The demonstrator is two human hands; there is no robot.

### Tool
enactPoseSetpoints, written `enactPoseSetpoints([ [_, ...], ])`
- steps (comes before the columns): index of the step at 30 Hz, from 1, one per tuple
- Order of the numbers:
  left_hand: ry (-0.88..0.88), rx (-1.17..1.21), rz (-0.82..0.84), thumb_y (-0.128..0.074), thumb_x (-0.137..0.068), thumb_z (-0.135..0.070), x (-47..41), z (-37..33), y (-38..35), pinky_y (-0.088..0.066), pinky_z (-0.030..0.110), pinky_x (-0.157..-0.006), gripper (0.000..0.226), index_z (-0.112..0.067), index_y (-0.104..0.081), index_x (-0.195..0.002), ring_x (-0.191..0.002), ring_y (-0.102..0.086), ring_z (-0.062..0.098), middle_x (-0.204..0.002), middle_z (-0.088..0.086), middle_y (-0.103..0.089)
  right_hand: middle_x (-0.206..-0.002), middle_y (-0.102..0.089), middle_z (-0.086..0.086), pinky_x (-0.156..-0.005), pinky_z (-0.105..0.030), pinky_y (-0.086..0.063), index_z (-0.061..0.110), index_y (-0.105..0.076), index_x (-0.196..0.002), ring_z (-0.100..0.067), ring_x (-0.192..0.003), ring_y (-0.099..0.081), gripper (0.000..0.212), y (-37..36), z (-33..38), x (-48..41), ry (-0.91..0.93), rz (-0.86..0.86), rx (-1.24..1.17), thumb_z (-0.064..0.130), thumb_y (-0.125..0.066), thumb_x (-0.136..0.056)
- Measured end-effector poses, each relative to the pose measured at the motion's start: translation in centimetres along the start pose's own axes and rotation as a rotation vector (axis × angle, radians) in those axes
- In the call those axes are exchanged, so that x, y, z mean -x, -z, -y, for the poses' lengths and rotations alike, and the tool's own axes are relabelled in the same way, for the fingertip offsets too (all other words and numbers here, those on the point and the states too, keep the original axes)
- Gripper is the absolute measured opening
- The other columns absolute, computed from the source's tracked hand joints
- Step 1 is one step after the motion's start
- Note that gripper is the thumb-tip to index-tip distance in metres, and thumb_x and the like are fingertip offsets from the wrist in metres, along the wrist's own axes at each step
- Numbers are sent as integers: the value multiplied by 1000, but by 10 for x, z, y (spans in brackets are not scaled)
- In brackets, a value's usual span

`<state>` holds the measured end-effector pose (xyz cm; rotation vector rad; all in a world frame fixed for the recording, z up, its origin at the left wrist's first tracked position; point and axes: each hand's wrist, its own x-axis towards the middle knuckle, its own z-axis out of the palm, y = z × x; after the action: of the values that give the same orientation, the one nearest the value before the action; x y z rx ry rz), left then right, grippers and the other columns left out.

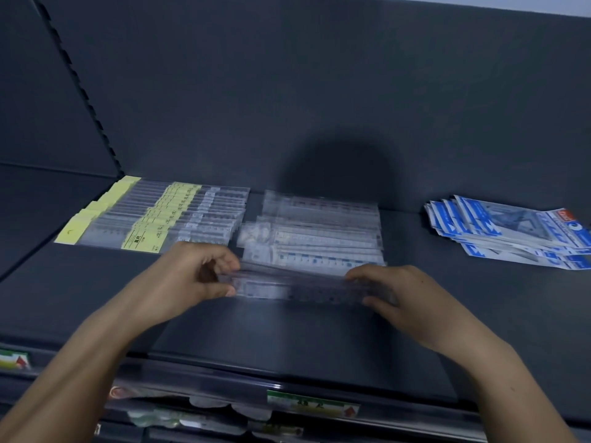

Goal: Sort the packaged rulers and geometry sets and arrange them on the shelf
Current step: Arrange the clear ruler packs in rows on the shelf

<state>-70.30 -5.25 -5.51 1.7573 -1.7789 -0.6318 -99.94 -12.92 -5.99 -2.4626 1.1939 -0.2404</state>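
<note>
Plastic-wrapped ruler [297,287] pinched by left hand [192,273], right hand [393,292]; ruler stacks [319,231] just behind, geometry sets [511,231] well right.

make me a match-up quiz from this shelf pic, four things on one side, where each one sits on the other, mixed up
Things:
1. yellow-label rulers
2. blue packs
3. clear ruler stack
4. held ruler

Places:
A. middle of the shelf
B. nearest the front, gripped at its ends by the left hand and right hand
C. far left
D. far right

Pairs: 1-C, 2-D, 3-A, 4-B
</note>
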Motion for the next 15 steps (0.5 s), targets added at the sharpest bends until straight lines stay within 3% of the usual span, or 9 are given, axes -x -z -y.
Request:
enactPoseSetpoints([
  [3,4,8,-41,-79,-69,2,0,1,-2,-47,10,-59,29,-22,-62,-70,-66,-63,1,-67,-4,-66,-116,-65,15,-94,-34,-46,32,-59,-117,-10,-111,-58,37,-1,-1,1,-1,-10,-15,11,-60,-87],
  [5,19,84,-73,-77,-68,8,0,1,-5,-47,11,-59,33,-19,-59,-74,-63,-62,2,-68,1,-64,-116,-64,15,-95,-34,-45,33,-58,-117,-10,-110,-58,38,-2,-2,2,-3,-7,-18,11,-58,-87],
  [9,14,175,-42,-71,-73,10,4,-2,-10,-53,21,-63,51,-32,-52,-94,-66,-61,10,-92,-13,-59,-118,-61,13,-96,-30,-44,36,-54,-121,-7,-111,-55,44,-6,-1,2,3,-3,-20,9,-53,-86],
  [12,15,244,3,-62,-77,14,7,-4,-10,-55,26,-69,57,-39,-49,-94,-80,-64,19,-98,-10,-53,-116,-60,13,-96,-27,-43,34,-55,-119,-5,-110,-54,41,-7,-2,2,5,-9,-45,9,-55,-86],
  [15,-27,191,-204,-54,-80,8,4,-8,-14,-51,34,-71,48,-39,-49,-85,-81,-58,18,-88,-4,-50,-111,-62,13,-93,-30,-45,33,-57,-114,-7,-106,-57,35,-6,-3,3,1,-27,-60,13,-59,-86],
])
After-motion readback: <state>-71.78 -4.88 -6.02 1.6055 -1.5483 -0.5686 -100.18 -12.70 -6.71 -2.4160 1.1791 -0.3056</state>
